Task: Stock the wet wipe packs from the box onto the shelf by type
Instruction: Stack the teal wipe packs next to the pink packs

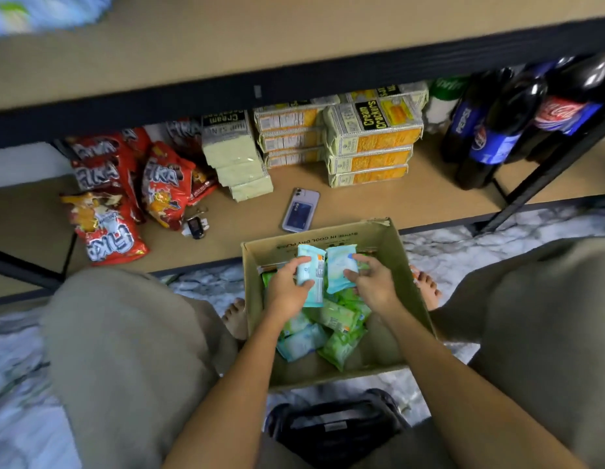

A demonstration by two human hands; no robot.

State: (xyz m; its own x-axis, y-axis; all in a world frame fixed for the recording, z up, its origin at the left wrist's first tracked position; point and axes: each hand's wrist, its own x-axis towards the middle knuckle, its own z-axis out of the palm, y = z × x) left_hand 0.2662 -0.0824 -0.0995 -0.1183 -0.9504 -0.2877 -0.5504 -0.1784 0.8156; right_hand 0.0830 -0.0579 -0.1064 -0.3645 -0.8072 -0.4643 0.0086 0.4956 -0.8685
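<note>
Early stage of stocking. The cardboard box sits on the floor against the front edge of the lower shelf. Above the box's far half, the left hand grips one blue wipe pack and the right hand pinches a second blue pack; both packs stand upright. Inside the box, a loose heap of green packs and blue ones remains. No wipe pack is visible on the shelf beyond the box, so nearly all sorting appears left.
</note>
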